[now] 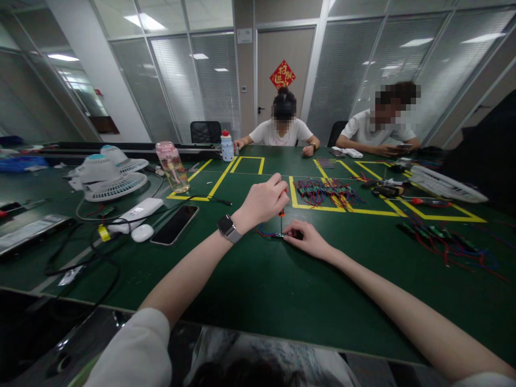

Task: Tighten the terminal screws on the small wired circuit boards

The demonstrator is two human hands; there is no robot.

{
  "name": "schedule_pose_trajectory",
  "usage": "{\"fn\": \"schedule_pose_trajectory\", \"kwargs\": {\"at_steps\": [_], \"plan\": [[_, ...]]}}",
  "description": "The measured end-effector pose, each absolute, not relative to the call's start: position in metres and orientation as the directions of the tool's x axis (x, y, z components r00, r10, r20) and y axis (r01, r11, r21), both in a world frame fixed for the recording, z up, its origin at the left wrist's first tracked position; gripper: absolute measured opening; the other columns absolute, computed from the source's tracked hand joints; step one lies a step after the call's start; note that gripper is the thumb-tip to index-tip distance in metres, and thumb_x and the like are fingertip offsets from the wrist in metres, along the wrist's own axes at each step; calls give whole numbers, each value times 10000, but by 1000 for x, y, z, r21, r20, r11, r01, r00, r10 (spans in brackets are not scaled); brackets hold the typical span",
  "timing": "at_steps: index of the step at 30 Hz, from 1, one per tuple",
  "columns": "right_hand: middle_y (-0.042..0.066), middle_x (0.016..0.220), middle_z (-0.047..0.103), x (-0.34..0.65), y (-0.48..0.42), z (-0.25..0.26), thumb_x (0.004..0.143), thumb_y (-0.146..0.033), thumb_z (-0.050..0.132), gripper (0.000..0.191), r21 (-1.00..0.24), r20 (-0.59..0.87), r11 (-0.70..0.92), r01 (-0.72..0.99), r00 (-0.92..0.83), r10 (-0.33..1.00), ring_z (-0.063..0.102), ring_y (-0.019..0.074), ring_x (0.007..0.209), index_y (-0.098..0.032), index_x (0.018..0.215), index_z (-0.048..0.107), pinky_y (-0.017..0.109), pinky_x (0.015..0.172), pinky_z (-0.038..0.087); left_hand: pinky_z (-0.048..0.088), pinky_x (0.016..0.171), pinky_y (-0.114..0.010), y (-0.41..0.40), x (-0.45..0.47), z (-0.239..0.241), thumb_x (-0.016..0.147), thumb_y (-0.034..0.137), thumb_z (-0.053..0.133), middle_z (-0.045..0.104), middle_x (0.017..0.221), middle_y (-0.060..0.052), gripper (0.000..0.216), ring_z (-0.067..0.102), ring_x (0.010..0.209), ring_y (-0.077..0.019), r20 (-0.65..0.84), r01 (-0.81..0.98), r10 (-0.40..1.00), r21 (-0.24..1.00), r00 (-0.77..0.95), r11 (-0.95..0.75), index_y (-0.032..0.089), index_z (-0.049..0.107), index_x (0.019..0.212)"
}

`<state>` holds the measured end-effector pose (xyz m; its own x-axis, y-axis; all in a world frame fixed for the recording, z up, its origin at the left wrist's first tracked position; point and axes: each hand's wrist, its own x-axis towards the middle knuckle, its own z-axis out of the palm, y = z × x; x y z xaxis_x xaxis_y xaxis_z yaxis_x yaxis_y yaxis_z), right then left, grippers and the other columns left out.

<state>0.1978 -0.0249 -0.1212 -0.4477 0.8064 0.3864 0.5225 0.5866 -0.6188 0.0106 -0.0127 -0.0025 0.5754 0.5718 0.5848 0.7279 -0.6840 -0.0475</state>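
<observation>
My left hand point(266, 200), with a watch on its wrist, is closed around the handle of a screwdriver point(281, 223). The screwdriver stands upright, its thin shaft pointing down at a small circuit board point(278, 235) on the green table. Red and blue wires run from the board's left side. My right hand point(307, 239) rests on the table and pinches the board's right end between thumb and fingers. Most of the screwdriver's handle is hidden in my left fist; a bit of orange shows below it.
A pile of wired circuit boards point(328, 192) lies beyond my hands, and more boards point(447, 242) lie at right. A phone point(176, 224), white case point(142, 233), bottle point(172, 166) and fans point(115, 177) are at left. Two people sit across the table point(250, 290).
</observation>
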Motion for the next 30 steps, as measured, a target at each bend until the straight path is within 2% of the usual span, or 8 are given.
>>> {"fn": "schedule_pose_trajectory", "kwargs": {"at_steps": [3, 9, 16, 21, 25, 27, 30], "plan": [[25, 732, 591, 198, -25, -121, 798, -245, 626, 115, -613, 385, 590, 524, -454, 803, 545, 144, 651, -172, 854, 695, 269, 621, 419, 408, 614, -249, -13, 13, -3, 946, 269, 337, 580, 990, -54, 246, 590, 739, -141, 592, 707, 556, -34, 584, -707, 173, 561, 970], [28, 738, 593, 198, -25, -120, 796, -237, 627, 111, -611, 386, 587, 530, -448, 806, 550, 146, 661, -166, 854, 690, 271, 632, 423, 420, 620, -253, -12, 14, -4, 932, 458, 399, 594, 921, -48, 334, 599, 755, -156, 594, 709, 561, -21, 577, -705, 171, 569, 950], [28, 736, 587, 198, -26, -120, 799, -239, 624, 122, -614, 378, 584, 532, -451, 808, 552, 148, 659, -163, 862, 694, 275, 633, 426, 426, 630, -245, -14, 13, -3, 960, 272, 310, 566, 1021, -63, 290, 598, 744, -131, 602, 707, 558, -16, 571, -707, 171, 579, 999], [24, 740, 590, 198, -26, -119, 800, -238, 627, 113, -612, 377, 583, 534, -452, 809, 546, 143, 657, -172, 868, 689, 272, 635, 425, 411, 608, -239, -11, 15, -5, 956, 364, 364, 597, 981, -62, 285, 605, 763, -141, 622, 703, 545, -10, 561, -711, 167, 569, 979], [24, 735, 588, 198, -26, -119, 798, -236, 628, 117, -612, 383, 588, 528, -453, 805, 542, 143, 654, -168, 871, 690, 265, 624, 419, 366, 560, -249, -13, 13, -5, 943, 430, 370, 612, 765, -33, 344, 576, 662, -147, 612, 717, 553, -32, 565, -696, 164, 570, 858], [25, 733, 586, 198, -26, -120, 797, -235, 628, 117, -608, 387, 594, 527, -457, 801, 540, 146, 659, -168, 869, 692, 266, 624, 416, 362, 566, -250, -15, 12, -3, 947, 357, 350, 609, 757, -29, 308, 568, 655, -143, 605, 700, 537, -47, 588, -713, 166, 570, 849], [25, 733, 589, 198, -25, -120, 798, -236, 627, 119, -604, 388, 599, 526, -461, 798, 539, 148, 663, -171, 872, 694, 269, 629, 417, 374, 594, -245, -16, 12, -3, 932, 247, 334, 614, 865, -43, 264, 576, 710, -135, 618, 669, 498, -61, 608, -740, 164, 577, 869]]}}
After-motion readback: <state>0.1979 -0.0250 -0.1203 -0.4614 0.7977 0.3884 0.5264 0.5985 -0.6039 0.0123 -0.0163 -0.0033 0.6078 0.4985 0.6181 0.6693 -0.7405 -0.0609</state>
